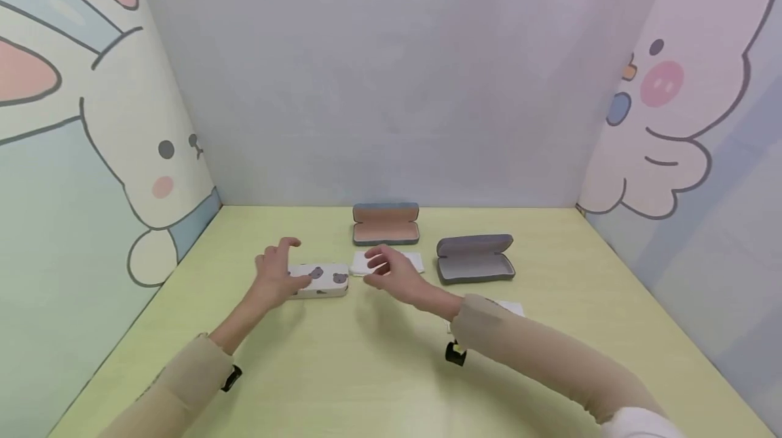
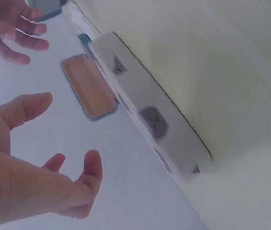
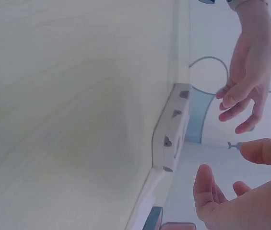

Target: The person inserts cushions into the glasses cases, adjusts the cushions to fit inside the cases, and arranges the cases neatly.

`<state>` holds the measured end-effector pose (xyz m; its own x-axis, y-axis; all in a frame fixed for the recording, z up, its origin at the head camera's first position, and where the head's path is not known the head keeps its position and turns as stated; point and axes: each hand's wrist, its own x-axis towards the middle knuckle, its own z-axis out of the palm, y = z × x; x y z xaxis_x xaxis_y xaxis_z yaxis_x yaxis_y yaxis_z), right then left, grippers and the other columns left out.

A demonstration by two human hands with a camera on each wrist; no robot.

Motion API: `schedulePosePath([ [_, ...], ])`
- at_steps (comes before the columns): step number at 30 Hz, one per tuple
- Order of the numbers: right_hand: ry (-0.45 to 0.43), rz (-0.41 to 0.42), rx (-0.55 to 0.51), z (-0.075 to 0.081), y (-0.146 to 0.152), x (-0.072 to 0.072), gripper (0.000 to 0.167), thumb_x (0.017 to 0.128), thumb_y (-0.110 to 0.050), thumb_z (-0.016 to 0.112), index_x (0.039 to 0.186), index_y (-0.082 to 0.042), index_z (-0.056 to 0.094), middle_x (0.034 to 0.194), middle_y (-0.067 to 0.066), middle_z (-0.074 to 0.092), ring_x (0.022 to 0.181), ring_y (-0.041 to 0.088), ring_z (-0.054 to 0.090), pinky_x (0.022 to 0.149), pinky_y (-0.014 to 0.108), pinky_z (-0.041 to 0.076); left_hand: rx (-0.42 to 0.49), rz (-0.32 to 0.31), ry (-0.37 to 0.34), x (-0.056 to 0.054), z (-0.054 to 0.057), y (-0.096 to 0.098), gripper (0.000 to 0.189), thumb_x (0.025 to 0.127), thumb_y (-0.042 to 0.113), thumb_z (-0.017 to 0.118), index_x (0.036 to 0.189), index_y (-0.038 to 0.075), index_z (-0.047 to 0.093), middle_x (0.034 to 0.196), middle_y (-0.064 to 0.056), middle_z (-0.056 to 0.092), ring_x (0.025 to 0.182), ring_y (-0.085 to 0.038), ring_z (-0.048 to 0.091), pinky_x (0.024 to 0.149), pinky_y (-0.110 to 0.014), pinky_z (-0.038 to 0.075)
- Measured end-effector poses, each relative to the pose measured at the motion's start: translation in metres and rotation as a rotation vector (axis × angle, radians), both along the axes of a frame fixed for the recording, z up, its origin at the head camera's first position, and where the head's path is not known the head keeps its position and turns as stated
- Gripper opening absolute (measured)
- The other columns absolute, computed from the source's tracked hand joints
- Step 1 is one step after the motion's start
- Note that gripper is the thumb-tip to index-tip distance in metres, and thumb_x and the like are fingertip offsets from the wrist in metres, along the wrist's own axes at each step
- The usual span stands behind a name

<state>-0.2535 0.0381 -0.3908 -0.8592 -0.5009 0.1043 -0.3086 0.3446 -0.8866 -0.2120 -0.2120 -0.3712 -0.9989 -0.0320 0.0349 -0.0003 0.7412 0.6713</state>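
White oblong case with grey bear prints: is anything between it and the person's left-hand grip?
Nothing visible: in the left wrist view, the gap between the left-hand grip and the white oblong case holds no obstacle.

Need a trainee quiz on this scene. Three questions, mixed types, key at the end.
1. True or false: the patterned white case is closed.
2. Multiple choice: what does the left hand grip?
A) a white cloth
B) nothing
C) the patterned white case
3. Short answer: which open case stands nearer the back wall?

Key:
1. True.
2. B. The wrist views show a gap between the left hand and the patterned white case.
3. The pink-lined case; it stands farther back than the grey case.
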Motion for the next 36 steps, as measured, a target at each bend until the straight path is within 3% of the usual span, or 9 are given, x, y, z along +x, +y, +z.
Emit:
schedulePosePath([
  [3, -0.030, 0.026, -0.063, 0.009, 0.027, 0.002, 0.041, 0.092, -0.012, 0.063, 0.130, -0.005, 0.051, 0.120, 0.024, 0.060, 0.098, 0.023, 0.064, 0.079, 0.043, 0.056, 0.153, -0.108, -0.029, 0.004, 0.005, 0.026, 0.066, 0.085, 0.016, 0.070, 0.140, 0.008, 0.034, 0.129, -0.026, 0.044, 0.113, -0.036, 0.047, 0.085, -0.044, 0.047],
  [6, -0.058, 0.032, -0.111, 0.014, 0.056, 0.004, 0.044, 0.093, -0.013, 0.061, 0.135, -0.005, 0.048, 0.118, 0.023, 0.061, 0.096, 0.027, 0.065, 0.080, 0.049, 0.055, 0.344, -0.205, -0.115, 0.006, 0.005, 0.052, 0.066, 0.085, 0.015, 0.071, 0.140, 0.013, 0.035, 0.119, -0.019, 0.051, 0.099, -0.027, 0.058, 0.081, -0.036, 0.050],
  [11, -0.132, -0.011, -0.158, 0.016, 0.105, 0.003, 0.047, 0.094, -0.015, 0.061, 0.138, -0.007, 0.045, 0.116, 0.022, 0.062, 0.092, 0.026, 0.067, 0.077, 0.038, 0.057, 0.576, -0.348, -0.285, 0.003, -0.006, 0.089, 0.065, 0.086, 0.011, 0.071, 0.140, 0.016, 0.034, 0.105, -0.015, 0.058, 0.086, -0.029, 0.066, 0.080, -0.036, 0.055],
  [16, -0.222, -0.036, -0.166, 0.012, 0.155, 0.002, 0.056, 0.094, -0.020, 0.062, 0.143, -0.008, 0.038, 0.123, 0.029, 0.057, 0.095, 0.028, 0.067, 0.078, 0.035, 0.055, 0.745, -0.451, -0.453, 0.000, -0.018, 0.117, 0.068, 0.088, 0.005, 0.066, 0.143, 0.011, 0.027, 0.105, -0.024, 0.064, 0.078, -0.022, 0.067, 0.077, -0.036, 0.057],
  [19, -0.274, -0.025, -0.160, 0.010, 0.183, 0.002, 0.061, 0.095, -0.018, 0.061, 0.147, -0.007, 0.031, 0.126, 0.025, 0.057, 0.094, 0.023, 0.067, 0.078, 0.033, 0.054, 0.796, -0.474, -0.539, -0.003, -0.026, 0.131, 0.071, 0.089, 0.003, 0.064, 0.146, 0.010, 0.022, 0.106, -0.026, 0.065, 0.075, -0.020, 0.067, 0.076, -0.036, 0.058],
  [23, -0.331, 0.003, -0.126, 0.006, 0.215, 0.004, 0.064, 0.095, -0.015, 0.060, 0.148, -0.007, 0.026, 0.118, 0.015, 0.062, 0.088, 0.018, 0.064, 0.075, 0.030, 0.053, 0.817, -0.479, -0.613, -0.007, -0.035, 0.148, 0.073, 0.089, 0.004, 0.065, 0.147, 0.012, 0.022, 0.095, -0.018, 0.068, 0.073, -0.019, 0.068, 0.076, -0.037, 0.058],
  [30, -0.434, 0.018, 0.003, -0.007, 0.258, 0.008, 0.068, 0.095, -0.016, 0.060, 0.149, -0.007, 0.022, 0.110, 0.015, 0.062, 0.077, 0.016, 0.059, 0.065, 0.029, 0.049, 0.877, -0.467, -0.706, -0.008, -0.046, 0.174, 0.071, 0.089, 0.005, 0.066, 0.146, 0.016, 0.024, 0.090, -0.017, 0.069, 0.073, -0.023, 0.069, 0.075, -0.040, 0.059],
  [36, -0.455, 0.009, 0.094, -0.012, 0.279, 0.013, 0.069, 0.093, -0.018, 0.063, 0.148, -0.004, 0.024, 0.088, 0.007, 0.062, 0.066, 0.015, 0.054, 0.054, 0.026, 0.043, 0.932, -0.422, -0.749, -0.007, -0.054, 0.190, 0.072, 0.090, 0.002, 0.063, 0.146, 0.018, 0.021, 0.088, -0.018, 0.070, 0.071, -0.023, 0.070, 0.073, -0.040, 0.059],
])
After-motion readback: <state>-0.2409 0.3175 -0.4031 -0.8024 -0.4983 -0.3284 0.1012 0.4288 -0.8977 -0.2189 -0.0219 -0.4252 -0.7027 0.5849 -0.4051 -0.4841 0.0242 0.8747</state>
